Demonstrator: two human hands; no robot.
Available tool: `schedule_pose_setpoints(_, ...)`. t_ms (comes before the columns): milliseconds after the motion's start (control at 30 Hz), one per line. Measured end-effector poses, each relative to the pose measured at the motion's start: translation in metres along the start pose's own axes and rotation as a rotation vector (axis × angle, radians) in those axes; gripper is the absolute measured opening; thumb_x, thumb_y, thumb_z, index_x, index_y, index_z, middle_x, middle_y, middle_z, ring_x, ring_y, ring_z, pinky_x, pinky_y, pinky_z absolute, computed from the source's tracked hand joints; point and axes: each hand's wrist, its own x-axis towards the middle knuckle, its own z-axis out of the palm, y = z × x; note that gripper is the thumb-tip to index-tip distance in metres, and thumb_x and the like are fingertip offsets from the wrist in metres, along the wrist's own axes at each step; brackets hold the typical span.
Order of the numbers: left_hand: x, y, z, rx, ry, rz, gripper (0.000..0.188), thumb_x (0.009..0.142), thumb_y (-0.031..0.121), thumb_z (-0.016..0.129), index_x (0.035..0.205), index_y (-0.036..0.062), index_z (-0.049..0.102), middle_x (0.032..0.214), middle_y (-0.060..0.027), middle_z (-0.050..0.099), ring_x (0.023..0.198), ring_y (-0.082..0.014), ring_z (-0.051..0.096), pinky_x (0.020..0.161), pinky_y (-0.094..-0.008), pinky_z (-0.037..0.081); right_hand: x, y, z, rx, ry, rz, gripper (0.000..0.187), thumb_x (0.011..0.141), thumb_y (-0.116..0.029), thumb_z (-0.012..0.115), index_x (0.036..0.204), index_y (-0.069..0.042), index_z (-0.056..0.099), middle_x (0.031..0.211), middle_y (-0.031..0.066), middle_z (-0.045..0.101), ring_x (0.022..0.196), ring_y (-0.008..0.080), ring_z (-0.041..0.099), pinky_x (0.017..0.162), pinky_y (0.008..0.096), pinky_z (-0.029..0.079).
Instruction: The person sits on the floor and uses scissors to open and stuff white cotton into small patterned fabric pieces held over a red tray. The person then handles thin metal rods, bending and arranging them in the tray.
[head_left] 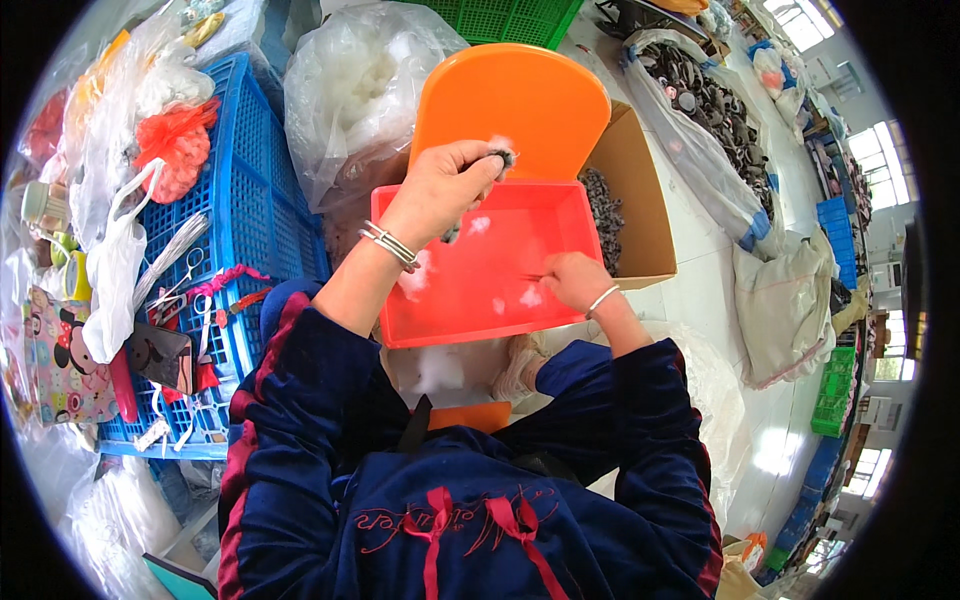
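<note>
My left hand (438,192), with bangles at its wrist, is closed on a small grey fuzzy fabric piece (506,158). White fluff shows at the piece's upper end, and more grey fuzz pokes out below the palm. The hand is raised over the red tray (450,322). Inside the tray's right side, my right hand (576,283) has its fingers pinched together. A thin dark line shows at its fingertips, too fine to name. Beside those fingertips lies a tuft of white stuffing (530,297); other tufts are scattered across the tray.
Behind the tray stands an orange stool (520,105). A clear bag of white stuffing (350,90) is at its left, a cardboard box (640,215) of grey pieces at its right. Blue crates (250,180) bearing scissors and bags rise at my left.
</note>
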Motion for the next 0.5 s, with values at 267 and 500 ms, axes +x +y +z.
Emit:
schedule_pose_setpoints(267, -0.004, 0.002, 0.004, 0.118, -0.032, -0.044, 0.021, 0.090, 0.021, 0.063, 0.097, 0.0013, 0.069, 0.072, 0.0034, 0.060, 0.063, -0.0024, 0.051, 0.059, -0.0176, 0.043, -0.019, 0.008, -0.029, -0.078, -0.076, 0.106, 0.017, 0.079, -0.021, 0.061, 0.085, -0.007, 0.067, 0.086, 0.0140, 0.068, 0.087, 0.0333, 0.065, 0.076, 0.0433, 0.052)
schedule_pose_setpoints(500, -0.004, 0.005, 0.005, 0.160, -0.085, -0.118, 0.021, 0.090, 0.020, 0.063, 0.099, 0.0022, 0.070, 0.074, 0.0030, 0.062, 0.064, -0.0033, 0.053, 0.059, -0.0189, 0.045, -0.004, 0.016, -0.007, -0.167, -0.102, 0.077, 0.019, 0.080, -0.018, 0.059, 0.087, -0.003, 0.068, 0.079, 0.0170, 0.067, 0.080, 0.0360, 0.065, 0.071, 0.0426, 0.053)
